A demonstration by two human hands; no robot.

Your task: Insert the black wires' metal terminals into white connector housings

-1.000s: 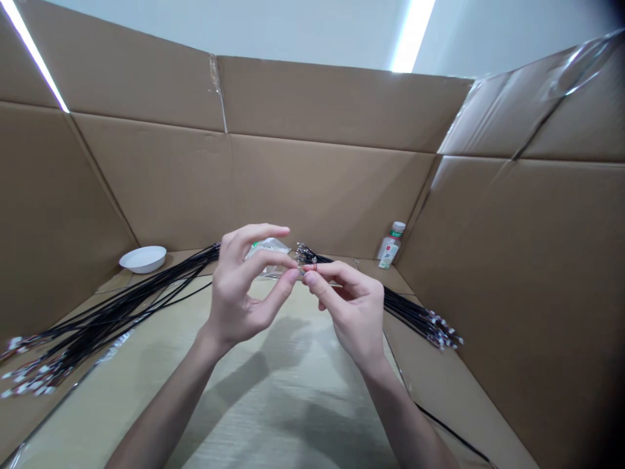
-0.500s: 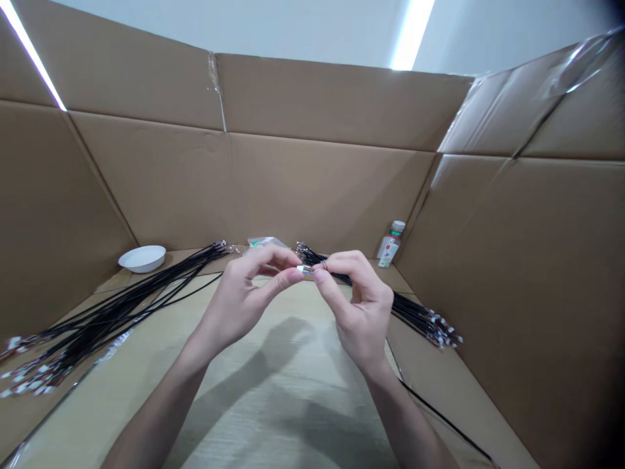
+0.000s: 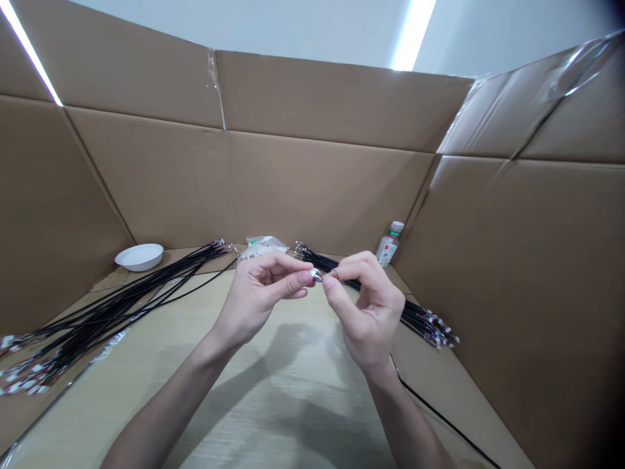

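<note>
My left hand (image 3: 261,293) pinches a small white connector (image 3: 315,275) between thumb and forefinger. My right hand (image 3: 364,306) meets it fingertip to fingertip and pinches the end of a thin black wire (image 3: 442,420), which runs down past my right wrist to the lower right. Both hands hover above the light wooden table (image 3: 273,404). A bundle of black wires (image 3: 415,317) with white plugs lies just behind my right hand, and a larger bundle of black wires (image 3: 112,309) stretches off to the left.
Tall cardboard walls (image 3: 322,189) enclose the table on three sides. A white bowl (image 3: 139,256) sits at the back left, a clear plastic bag (image 3: 263,246) at the back centre, and a small bottle (image 3: 388,246) in the back right corner.
My left fingers have curled from spread to a tight pinch. Both hands have shifted slightly right and lower, and the right fist has closed more.
</note>
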